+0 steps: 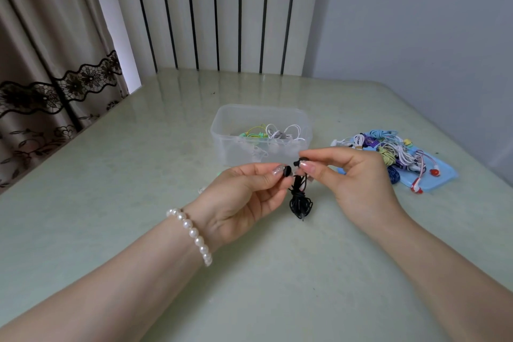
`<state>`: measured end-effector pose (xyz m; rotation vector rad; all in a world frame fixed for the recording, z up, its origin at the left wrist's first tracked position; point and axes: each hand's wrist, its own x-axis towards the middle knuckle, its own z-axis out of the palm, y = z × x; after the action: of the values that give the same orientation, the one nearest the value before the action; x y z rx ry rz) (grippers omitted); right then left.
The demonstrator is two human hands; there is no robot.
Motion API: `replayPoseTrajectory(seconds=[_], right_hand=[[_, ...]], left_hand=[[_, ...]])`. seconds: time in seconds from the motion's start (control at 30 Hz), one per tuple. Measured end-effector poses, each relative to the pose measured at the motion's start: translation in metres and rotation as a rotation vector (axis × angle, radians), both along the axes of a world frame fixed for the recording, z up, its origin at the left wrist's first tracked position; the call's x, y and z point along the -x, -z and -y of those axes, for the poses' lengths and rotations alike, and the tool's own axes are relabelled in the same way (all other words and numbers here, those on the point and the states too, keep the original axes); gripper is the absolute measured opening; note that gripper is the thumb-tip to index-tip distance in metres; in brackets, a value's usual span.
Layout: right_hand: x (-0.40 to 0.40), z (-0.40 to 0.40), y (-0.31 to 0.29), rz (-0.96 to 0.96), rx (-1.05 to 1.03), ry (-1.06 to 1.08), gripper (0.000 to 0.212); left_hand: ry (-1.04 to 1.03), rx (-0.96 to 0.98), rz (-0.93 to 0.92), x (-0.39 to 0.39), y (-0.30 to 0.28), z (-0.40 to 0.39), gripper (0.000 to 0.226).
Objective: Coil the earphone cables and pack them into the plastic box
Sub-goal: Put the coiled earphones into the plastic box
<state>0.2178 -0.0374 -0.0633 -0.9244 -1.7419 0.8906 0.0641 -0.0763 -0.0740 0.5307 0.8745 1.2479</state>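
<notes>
Both hands are raised over the pale green table [138, 203], each pinching one earbud of a black earphone [300, 201]: the left hand [247, 197] pinches one bud between thumb and forefinger, the right hand [358, 175] pinches the other, and the bundled cable hangs between them. Just behind the hands stands the clear plastic box [222, 130], open, with green and white earphones [273, 133] lying inside. To its right a heap of colourful earphones [388, 150] rests on a blue lid [444, 175]. A pearl bracelet [194, 233] circles the left wrist.
</notes>
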Motion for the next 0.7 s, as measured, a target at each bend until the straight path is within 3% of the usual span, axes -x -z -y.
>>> replayPoseTrajectory(seconds=[0.7], right_hand=[[-0.002, -0.004, 0.013, 0.215, -0.193, 0.081, 0.024]], left_hand=[[-0.005, 0.059, 0.089, -0.005, 0.004, 0.001, 0.013]])
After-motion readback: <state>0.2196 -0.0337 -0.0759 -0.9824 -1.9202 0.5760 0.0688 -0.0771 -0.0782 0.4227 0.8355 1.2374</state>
